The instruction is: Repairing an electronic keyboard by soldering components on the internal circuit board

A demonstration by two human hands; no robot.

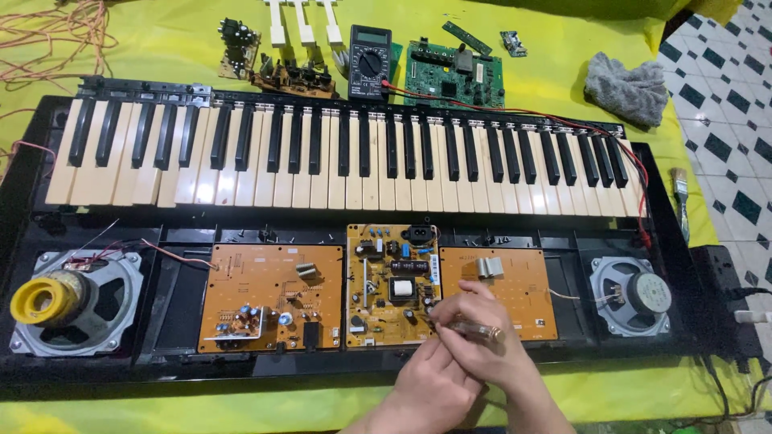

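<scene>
Keyboard [346, 157]: we see its cover off, boards bare.
Middle board [392, 285]: right hand [482, 341] grips a screwdriver [465, 327] there.
Left hand [430, 386]: curled beside it; whether it holds anything, we cannot tell.
Meter [370, 62]: upper centre, leads attached.

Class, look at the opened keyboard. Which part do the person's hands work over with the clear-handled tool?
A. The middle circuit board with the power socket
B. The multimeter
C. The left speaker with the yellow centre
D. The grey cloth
A: the right hand holds the clear-handled tool with its tip at the lower right corner of the middle circuit board, and the left hand sits just below.
</scene>
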